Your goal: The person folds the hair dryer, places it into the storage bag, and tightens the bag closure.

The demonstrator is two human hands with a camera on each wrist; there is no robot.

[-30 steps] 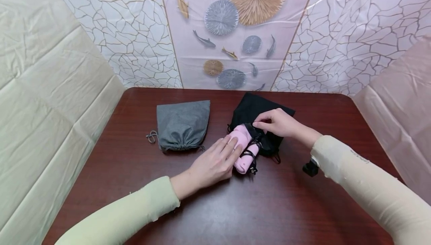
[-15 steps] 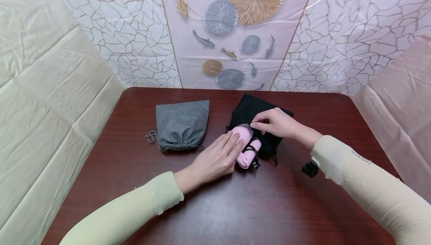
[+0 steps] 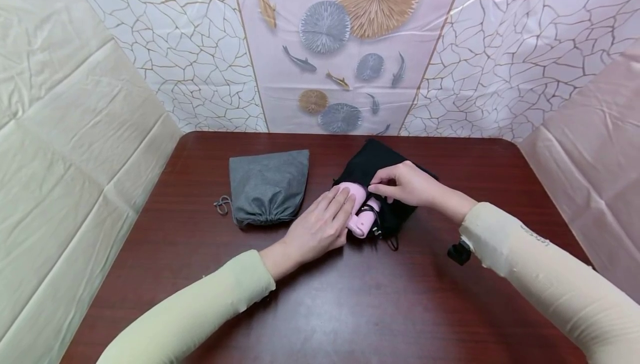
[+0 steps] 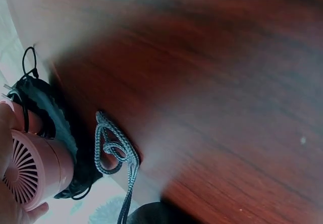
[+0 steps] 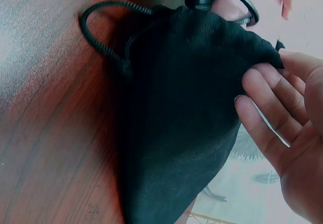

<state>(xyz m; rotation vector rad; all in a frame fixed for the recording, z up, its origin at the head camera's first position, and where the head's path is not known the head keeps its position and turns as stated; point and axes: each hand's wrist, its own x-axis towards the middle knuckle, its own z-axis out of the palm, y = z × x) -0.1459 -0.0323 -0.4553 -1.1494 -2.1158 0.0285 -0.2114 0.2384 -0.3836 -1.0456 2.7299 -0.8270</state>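
A pink folded hair dryer (image 3: 361,224), its black cord wound round the handle, lies partly inside the mouth of a black drawstring bag (image 3: 372,158). My left hand (image 3: 320,224) grips the dryer's rear end, where the slotted round vent (image 4: 22,171) shows in the left wrist view. With thumb and fingertips my right hand (image 3: 407,183) pinches the edge of the bag's mouth. In the right wrist view the bag's black cloth (image 5: 186,93) hangs from those fingers, with a cord loop (image 5: 101,12) beside it. The dryer's front end is hidden in the bag.
A grey drawstring bag (image 3: 270,186) lies to the left on the dark red wooden table (image 3: 320,319), its cord (image 4: 118,148) trailing from one side. Behind the table hangs a patterned cloth (image 3: 330,75), with pale cloth walls at both sides.
My left hand has pushed the hair dryer up and slightly left, deeper into the black bag. The bag's mouth now covers more of it. My right hand keeps its pinch on the edge.
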